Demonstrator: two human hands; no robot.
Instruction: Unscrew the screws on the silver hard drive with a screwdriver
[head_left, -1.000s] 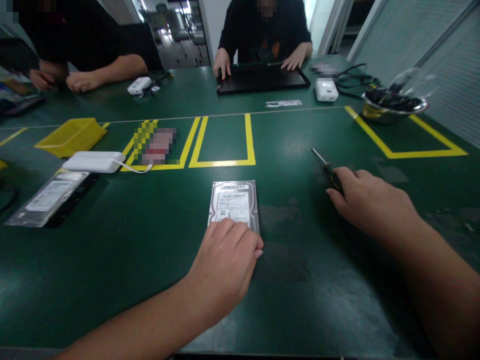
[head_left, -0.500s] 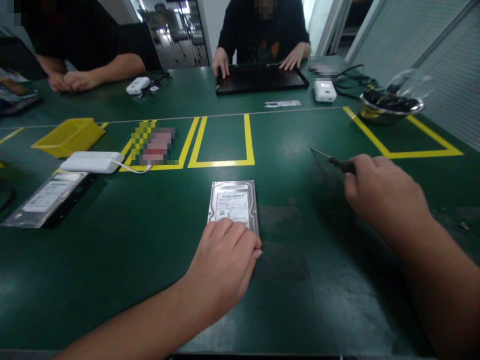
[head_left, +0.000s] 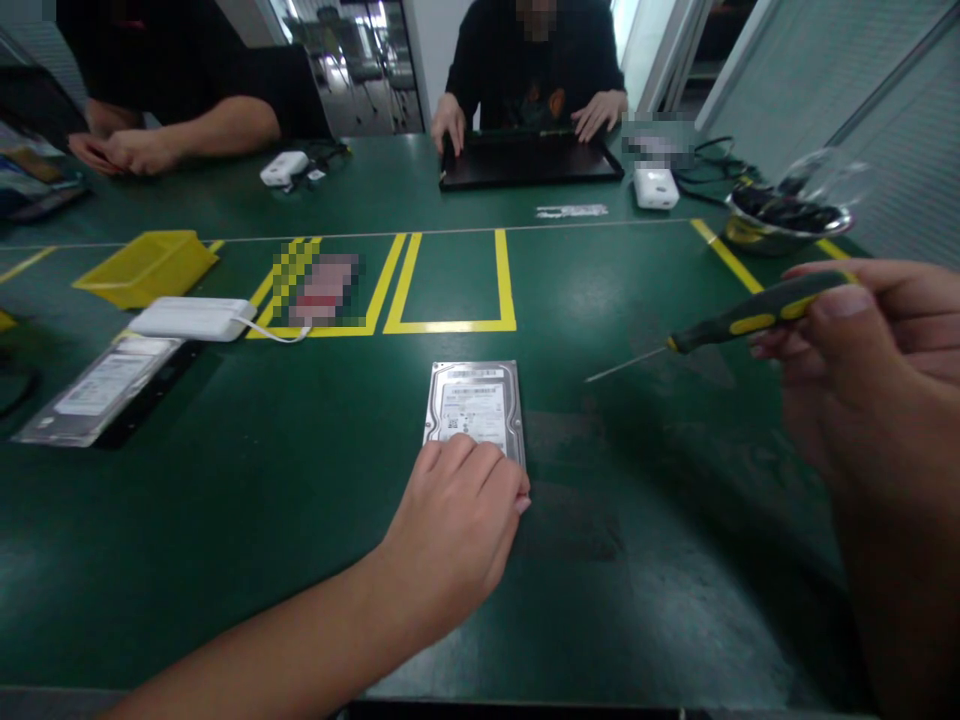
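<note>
A silver hard drive (head_left: 474, 400) with a white label lies flat on the green table. My left hand (head_left: 461, 510) is closed over its near end, hiding that part, with the thumb along the right edge. On the right, my right hand (head_left: 862, 340) grips a screwdriver (head_left: 757, 312) with a dark green and yellow handle. The thin metal shaft points left and down, its tip above the table and apart from the drive.
At the left lie a yellow tray (head_left: 146, 270), a white power bank (head_left: 193, 318) and a clear-covered labelled part (head_left: 105, 385). Across the table a person's hands rest on a black panel (head_left: 532, 160). A metal bowl (head_left: 784, 225) of dark items stands back right.
My right hand has come up and turned over, so the screwdriver's handle now shows and its tip sits lower and further left. My left hand stays on the drive.
</note>
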